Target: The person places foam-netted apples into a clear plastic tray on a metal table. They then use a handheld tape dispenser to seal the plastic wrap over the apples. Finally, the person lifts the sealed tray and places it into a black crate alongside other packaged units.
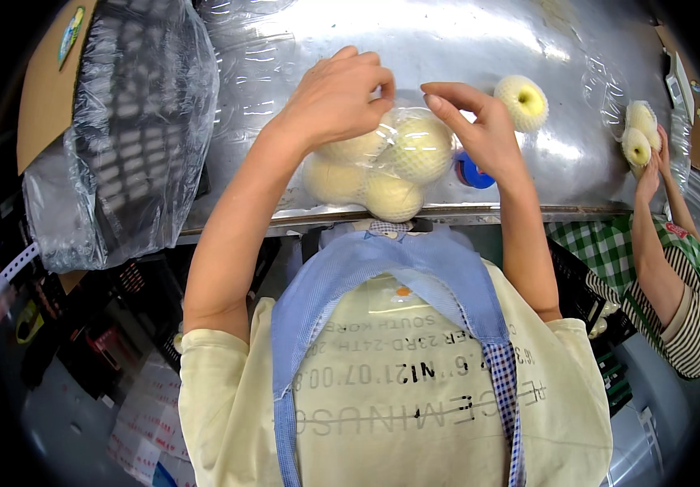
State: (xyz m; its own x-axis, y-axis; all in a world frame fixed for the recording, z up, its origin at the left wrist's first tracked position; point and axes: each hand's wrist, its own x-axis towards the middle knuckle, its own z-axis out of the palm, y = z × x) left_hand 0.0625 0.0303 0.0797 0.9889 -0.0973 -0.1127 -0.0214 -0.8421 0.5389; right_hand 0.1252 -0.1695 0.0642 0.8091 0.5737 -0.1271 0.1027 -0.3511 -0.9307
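A clear plastic bag (421, 146) holding several pale yellow round fruits lies on the metal table in front of me, near its front edge. White foam nets wrap some of the fruits. My left hand (340, 96) is curled above the bag's left side, thumb and fingers pinched at its upper edge. My right hand (480, 126) is at the upper right of the bag, thumb and forefinger pinching its edge; the film between the hands is faint. A blue roll of tape (473, 172) sits beside the bag, below my right hand.
A yellow fruit in a foam net (522, 103) stands to the right on the metal table (415, 36). At left is a cardboard box (56, 85) with a plastic-covered tray (135, 122). At far right, another person's hands (650, 174) hold netted fruits (639, 134).
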